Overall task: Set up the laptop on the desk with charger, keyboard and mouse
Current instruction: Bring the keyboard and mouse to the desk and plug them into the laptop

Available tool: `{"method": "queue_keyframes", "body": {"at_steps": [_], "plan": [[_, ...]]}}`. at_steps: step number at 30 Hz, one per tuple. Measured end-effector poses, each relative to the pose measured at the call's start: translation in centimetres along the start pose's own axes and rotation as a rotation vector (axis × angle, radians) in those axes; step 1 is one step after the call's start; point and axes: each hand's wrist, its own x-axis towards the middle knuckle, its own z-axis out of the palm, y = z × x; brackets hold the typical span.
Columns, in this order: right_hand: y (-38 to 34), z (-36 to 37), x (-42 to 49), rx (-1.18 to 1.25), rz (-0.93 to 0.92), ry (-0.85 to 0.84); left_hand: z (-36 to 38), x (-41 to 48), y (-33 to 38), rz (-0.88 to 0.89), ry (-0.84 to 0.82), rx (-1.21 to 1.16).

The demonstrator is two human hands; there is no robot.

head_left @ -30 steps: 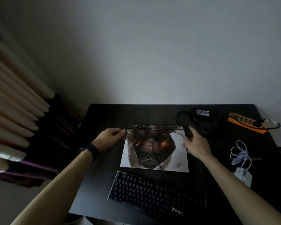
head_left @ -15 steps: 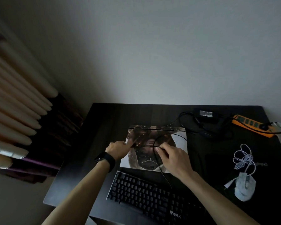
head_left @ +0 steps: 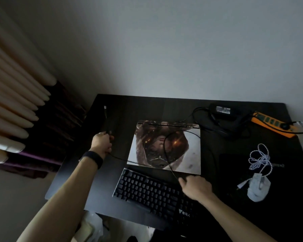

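Left hand (head_left: 101,144) grips a black cable (head_left: 166,158) looping over the laptop (head_left: 191,154) between the hands; right hand (head_left: 196,188) curls over the keyboard (head_left: 143,187) where the cable ends; whether it pinches is unclear.

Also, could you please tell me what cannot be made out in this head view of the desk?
- Plug type on the end of the black cable above the left hand: too small and dark.
- Whether the right hand pinches that cable: its knuckles hide the fingertips.
- The laptop ports: only the lid shows, from above.
- Whether the charger brick feeds the power strip: dark cables tangle.
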Motion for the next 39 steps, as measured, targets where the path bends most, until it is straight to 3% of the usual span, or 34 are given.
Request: {"method": "queue_keyframes", "body": {"at_steps": [3,8,10,12,17,19,22,26,30,34,37,39], "plan": [[2.8,-1.6,1.5,0.167,0.300,0.056,-1.5,0.2,0.3,0.044,-0.048,0.147],[2.4,-7.7,4.9,0.510,0.428,0.317,-4.4,2.1,-0.1,0.150,0.076,0.317],[0.8,-9.6,5.5,0.565,0.306,0.455,-6.5,3.2,0.0,0.182,0.141,0.505],[-2.0,-10.5,6.2,0.482,0.022,0.537,-8.3,4.6,-0.1,0.174,0.133,0.574],[-15.1,-10.6,5.9,0.119,-0.599,0.492,-11.4,7.5,0.7,0.171,0.077,0.493],[-20.3,-9.6,5.6,0.076,-0.729,0.453,-11.9,8.2,1.4,0.134,0.024,0.422],[-29.8,-7.2,6.6,0.024,-0.804,0.235,-14.2,10.0,3.8,0.042,-0.126,0.271],[-35.8,-4.8,7.5,-0.034,-0.763,-0.029,-15.3,11.8,5.0,0.025,-0.297,0.296],[-37.6,-3.1,8.4,-0.048,-0.712,-0.124,-15.0,13.9,4.6,0.079,-0.397,0.263],[-37.2,-2.2,9.5,0.205,-0.572,-0.201,-15.4,17.0,4.3,0.136,-0.384,0.330],[-34.4,-2.2,11.0,0.418,-0.297,0.000,-16.7,18.1,5.2,0.229,-0.461,0.461],[-31.6,-2.1,12.3,0.371,-0.078,0.213,-17.6,19.1,5.5,0.315,-0.429,0.494]]}}
